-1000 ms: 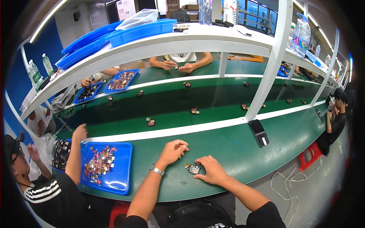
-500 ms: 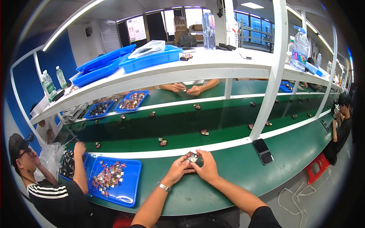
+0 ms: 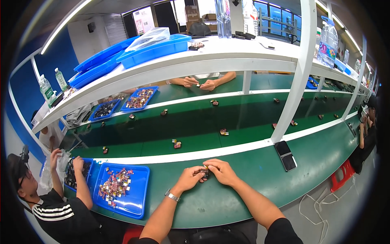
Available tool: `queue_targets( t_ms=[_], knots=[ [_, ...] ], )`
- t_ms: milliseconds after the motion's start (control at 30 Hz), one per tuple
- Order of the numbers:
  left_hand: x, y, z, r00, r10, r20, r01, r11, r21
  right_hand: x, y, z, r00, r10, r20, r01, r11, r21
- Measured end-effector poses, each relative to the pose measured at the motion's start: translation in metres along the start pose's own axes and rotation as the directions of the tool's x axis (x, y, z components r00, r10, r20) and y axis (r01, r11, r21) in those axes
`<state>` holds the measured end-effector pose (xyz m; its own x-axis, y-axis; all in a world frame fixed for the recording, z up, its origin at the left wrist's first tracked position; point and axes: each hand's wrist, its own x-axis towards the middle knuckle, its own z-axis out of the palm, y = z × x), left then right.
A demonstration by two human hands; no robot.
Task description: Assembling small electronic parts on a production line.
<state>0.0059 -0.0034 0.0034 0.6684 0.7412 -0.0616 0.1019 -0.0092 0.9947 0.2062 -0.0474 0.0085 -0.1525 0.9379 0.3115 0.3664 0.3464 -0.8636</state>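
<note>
Above the green table (image 3: 239,203), my left hand (image 3: 189,179) and my right hand (image 3: 222,172) meet fingertip to fingertip. Between them is a small dark electronic part (image 3: 205,173) with a light bit near its top; fingers cover most of it. The left fingers and thumb grip it from its side, while the right fingers press at its upper end. To the left of my hands, a blue tray (image 3: 140,199) holds a heap of small red, yellow and white parts (image 3: 115,185).
Beyond a white rail, a dark green belt (image 3: 195,134) carries scattered small parts. A phone (image 3: 285,156) lies to the right, beside a white post (image 3: 298,77). At left, a co-worker (image 3: 53,207) reaches into a bin of black parts (image 3: 77,173). A loaded white shelf (image 3: 227,53) spans above.
The part in my fingers has been tilted more upright, and my right fingers have closed over its top. The left co-worker's near hand has come down into the black-parts bin. The view has shifted slightly.
</note>
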Motion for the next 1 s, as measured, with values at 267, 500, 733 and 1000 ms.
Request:
queue_targets(
  t_ms=[267,500,733,1000],
  knots=[
    [-0.001,-0.002,-0.003,0.999,0.008,-0.053,-0.017,0.987,-0.163,-0.007,-0.029,0.002,0.991,-0.062,-0.121,0.058,0.998,-0.032],
    [-0.003,0.002,0.005,0.995,-0.015,-0.101,0.0,0.99,-0.142,-0.009,-0.031,0.008,0.961,-0.249,-0.122,0.198,0.924,-0.326],
    [-0.009,0.016,0.007,0.977,0.1,-0.191,-0.05,0.967,0.251,-0.01,-0.024,0.008,0.961,-0.235,-0.146,0.198,0.952,-0.234],
    [-0.003,0.012,0.003,0.995,-0.033,-0.098,-0.005,0.93,-0.367,-0.012,-0.024,0.011,0.988,-0.14,-0.064,0.123,0.969,-0.212]
  ],
)
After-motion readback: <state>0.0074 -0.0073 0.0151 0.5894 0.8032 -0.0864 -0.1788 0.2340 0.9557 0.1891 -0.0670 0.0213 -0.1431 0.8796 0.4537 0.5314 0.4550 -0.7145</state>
